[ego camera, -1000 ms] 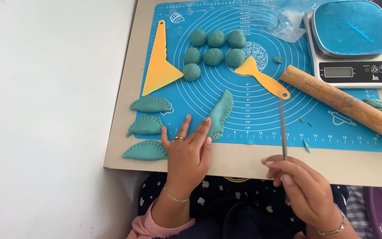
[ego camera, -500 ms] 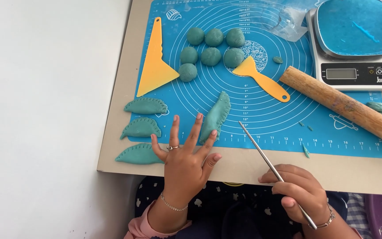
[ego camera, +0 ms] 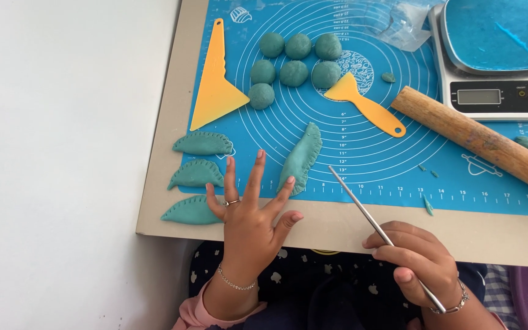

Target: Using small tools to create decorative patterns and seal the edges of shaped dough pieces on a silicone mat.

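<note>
**A:** What is the left hand (ego camera: 249, 223) doing?

**B:** It lies flat with the fingers spread wide, holding nothing. Its fingertips reach onto the near edge of the blue baking mat (ego camera: 459, 183), and one fingertip touches or nearly touches the lower end of a folded teal dumpling (ego camera: 300, 160) with a crimped edge.

**A:** And the right hand (ego camera: 420, 260)?

**B:** Its grip is closed around a thin metal rod (ego camera: 374, 223), held like a pen. The rod slants up and to the left, and its tip sits over the mat just to the right of that dumpling, not touching it.

**A:** Where does the dumpling lie?

**B:** On the mat, tilted, between the two hands and near the front edge of the table (ego camera: 160, 201).

**A:** What else is there?

**B:** Three finished dumplings (ego camera: 197, 175) lie in a column at the mat's left edge, just beside the left hand. Farther back are seven teal dough balls (ego camera: 294, 61), a yellow triangular scraper (ego camera: 218, 85) and a small yellow spatula (ego camera: 365, 104). A wooden rolling pin (ego camera: 478, 140) lies slantwise at the right, in front of a kitchen scale (ego camera: 499, 91) with a blue plate on it.
</note>
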